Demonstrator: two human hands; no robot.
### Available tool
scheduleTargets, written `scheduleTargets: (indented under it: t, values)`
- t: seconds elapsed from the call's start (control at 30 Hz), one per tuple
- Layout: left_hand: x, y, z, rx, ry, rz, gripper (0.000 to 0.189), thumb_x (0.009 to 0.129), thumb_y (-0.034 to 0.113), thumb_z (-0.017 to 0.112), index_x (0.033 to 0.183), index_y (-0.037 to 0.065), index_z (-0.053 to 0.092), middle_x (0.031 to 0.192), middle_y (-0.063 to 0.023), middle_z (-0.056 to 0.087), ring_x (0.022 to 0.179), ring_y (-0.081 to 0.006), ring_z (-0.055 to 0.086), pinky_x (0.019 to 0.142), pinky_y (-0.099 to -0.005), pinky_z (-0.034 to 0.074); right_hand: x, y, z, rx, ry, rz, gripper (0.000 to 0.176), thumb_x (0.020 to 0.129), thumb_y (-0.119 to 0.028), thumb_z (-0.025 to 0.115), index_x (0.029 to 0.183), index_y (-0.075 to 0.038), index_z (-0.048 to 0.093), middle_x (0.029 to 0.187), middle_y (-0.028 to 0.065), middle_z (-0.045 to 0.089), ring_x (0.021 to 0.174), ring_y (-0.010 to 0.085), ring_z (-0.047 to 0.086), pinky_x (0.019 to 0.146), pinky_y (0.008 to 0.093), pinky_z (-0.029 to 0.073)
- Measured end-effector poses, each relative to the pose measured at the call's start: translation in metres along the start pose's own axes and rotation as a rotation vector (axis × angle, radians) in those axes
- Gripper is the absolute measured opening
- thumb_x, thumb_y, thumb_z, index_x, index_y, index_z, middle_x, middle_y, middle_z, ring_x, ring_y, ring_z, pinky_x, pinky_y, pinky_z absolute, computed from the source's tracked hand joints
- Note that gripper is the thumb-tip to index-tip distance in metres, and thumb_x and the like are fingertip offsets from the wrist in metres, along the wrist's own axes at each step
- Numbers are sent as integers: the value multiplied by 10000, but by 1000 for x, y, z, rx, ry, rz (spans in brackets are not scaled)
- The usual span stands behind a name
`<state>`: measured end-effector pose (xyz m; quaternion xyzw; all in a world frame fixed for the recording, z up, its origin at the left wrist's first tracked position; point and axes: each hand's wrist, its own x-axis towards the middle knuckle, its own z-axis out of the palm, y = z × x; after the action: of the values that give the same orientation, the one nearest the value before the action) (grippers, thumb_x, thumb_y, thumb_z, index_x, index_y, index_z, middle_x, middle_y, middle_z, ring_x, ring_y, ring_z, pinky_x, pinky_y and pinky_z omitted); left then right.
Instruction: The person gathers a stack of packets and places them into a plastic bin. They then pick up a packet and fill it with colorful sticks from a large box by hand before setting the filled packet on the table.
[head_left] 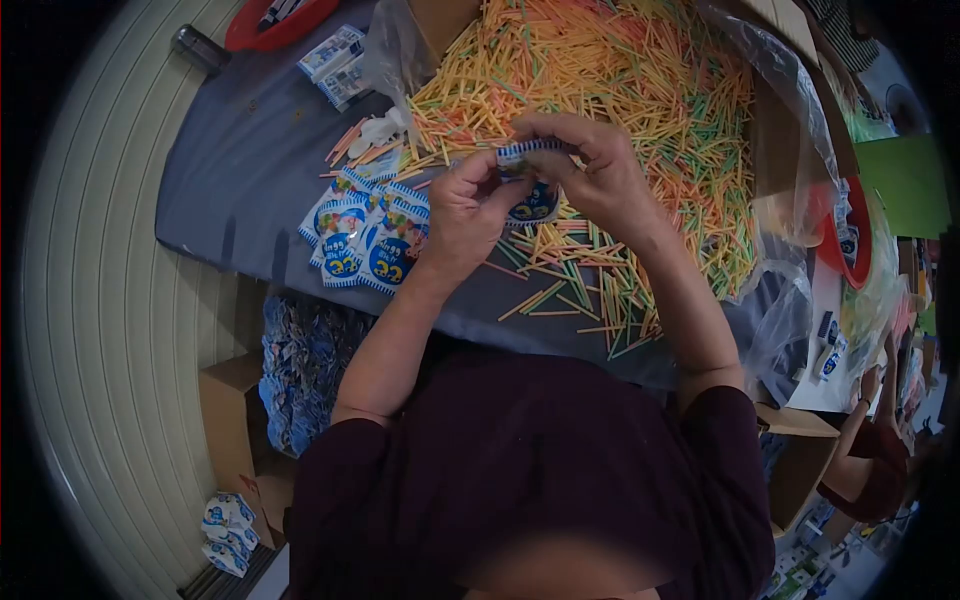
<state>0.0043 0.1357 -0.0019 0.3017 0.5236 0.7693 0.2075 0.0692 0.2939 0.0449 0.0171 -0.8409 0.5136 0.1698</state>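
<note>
1. Left hand (pixel 462 215) and right hand (pixel 600 172) meet mid-frame, both pinching one small blue-white packet (pixel 535 205) at its top edge.
2. At nine o'clock from them, finished packets (pixel 365 240) lie fanned on the grey cloth (pixel 230 170).
3. From twelve to three o'clock, a heap of coloured sticks (pixel 630 90) spreads.

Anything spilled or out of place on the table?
Yes: coloured sticks lie scattered off the main pile onto the grey cloth by the near edge. Left hand and right hand grip one packet.
</note>
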Motion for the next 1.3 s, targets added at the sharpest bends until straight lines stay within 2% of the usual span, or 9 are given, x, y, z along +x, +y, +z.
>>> scheduleTargets:
  t: [0.1,0.2,0.4,0.63,0.7,0.83,0.97,1.23,1.3]
  values:
    - [-6,7,-9,-17,71,-38,191,901,-34,650,1090,-14,655,962,-25,694,861,-73,645,779,-224,537,1,-4,12,403,240,24,252,817,28,691,1059,-38,718,822,88,711,756,161,687,720,280,563]
    - [-14,10,-19,14,-22,-32,286,892,-58,646,1173,-12,621,997,-33,684,899,-83,641,799,-227,539,-7,7,2,379,-113,115,224,809,23,711,1020,-51,721,779,65,702,728,137,669,699,268,553]
    - [-34,21,-16,-36,46,-90,521,850,-95,666,1338,-5,509,1029,-42,667,942,-80,629,840,-222,531,-19,0,17,166,-88,-43,185,775,31,713,954,-6,683,805,79,699,732,142,671,652,301,510]
    - [-84,48,-66,646,135,-250,534,831,-45,678,1342,15,535,964,-107,691,840,-140,654,758,-268,504,-34,6,-1,-7,-301,39,143,817,7,690,960,9,681,801,97,693,681,139,620,616,304,482]
    - [-83,45,-85,1214,165,-67,589,771,5,724,1334,65,563,899,-190,647,792,-290,617,740,-381,500,-31,23,-22,-113,-122,122,144,833,-7,673,976,14,684,786,89,692,658,149,613,598,308,471]
    - [-78,40,-86,1501,82,130,600,766,44,740,1338,72,563,949,-163,619,913,-311,572,827,-424,467,-28,41,-63,-480,165,30,194,815,-67,688,997,-2,697,765,97,685,650,249,632,611,336,481]
    - [-63,49,-62,1661,227,140,527,755,96,747,1263,84,609,1081,-120,553,992,-340,501,874,-468,427,-28,49,-88,-715,83,165,275,801,-73,674,1072,-41,704,1037,163,681,913,340,664,802,419,519]
    - [-27,0,-31,1528,-218,252,238,733,82,686,954,0,651,916,-114,558,904,-294,563,724,-381,500,35,84,-80,-910,66,-89,325,817,-79,672,1141,-62,673,1181,147,590,1086,351,581,875,450,496]
    - [-31,-7,-28,1588,-267,289,210,731,65,656,928,-8,646,892,-111,553,880,-284,570,681,-367,511,50,90,-77,-1320,69,-87,367,810,-71,660,1177,-96,669,1245,121,560,1163,326,525,919,475,468]
